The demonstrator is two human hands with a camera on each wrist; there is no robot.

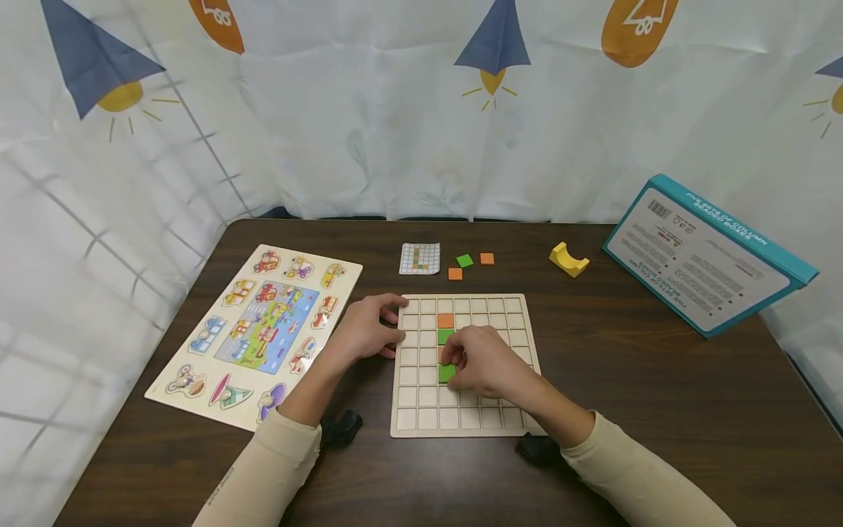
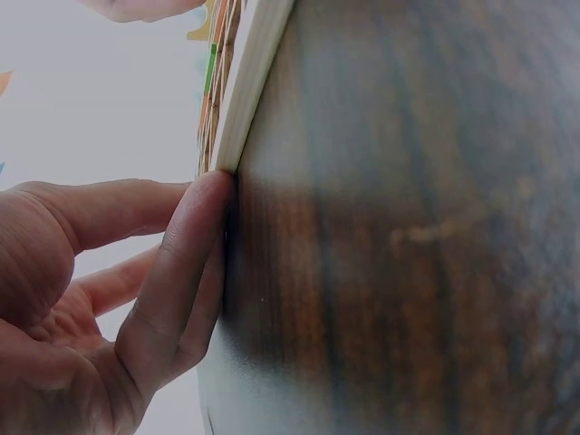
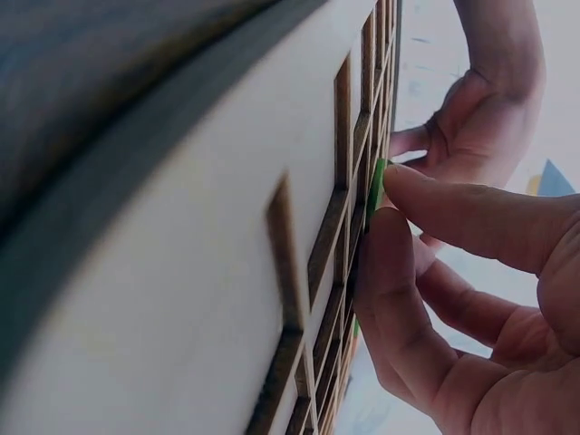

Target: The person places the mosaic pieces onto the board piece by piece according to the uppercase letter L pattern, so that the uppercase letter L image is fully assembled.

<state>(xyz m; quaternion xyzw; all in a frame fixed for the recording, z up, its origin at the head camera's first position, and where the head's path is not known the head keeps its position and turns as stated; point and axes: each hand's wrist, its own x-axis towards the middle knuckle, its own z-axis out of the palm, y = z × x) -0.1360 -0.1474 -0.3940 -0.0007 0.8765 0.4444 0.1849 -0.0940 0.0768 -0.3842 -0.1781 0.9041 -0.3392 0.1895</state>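
A pale wooden grid board [image 1: 408, 417] lies flat before me. Down one column run an orange tile [image 1: 446, 320], a green tile [image 1: 445, 337], another orange tile mostly hidden by my fingers, and a lower green tile [image 1: 446, 374]. My right hand [image 1: 484, 362] pinches that lower green tile between thumb and finger at its grid cell; its green edge [image 3: 376, 186] shows between the fingertips in the right wrist view. At the board's upper left side, my left hand [image 1: 369, 329] touches the edge with spread thumb and fingers [image 2: 195, 213].
Behind the board lie a small pattern card [image 1: 419, 258], a loose green tile [image 1: 465, 260] and two orange tiles [image 1: 486, 258]. A yellow curved block [image 1: 568, 260] sits further right, near a teal box [image 1: 705, 256]. A picture puzzle board [image 1: 204, 366] lies left, partly under my left forearm.
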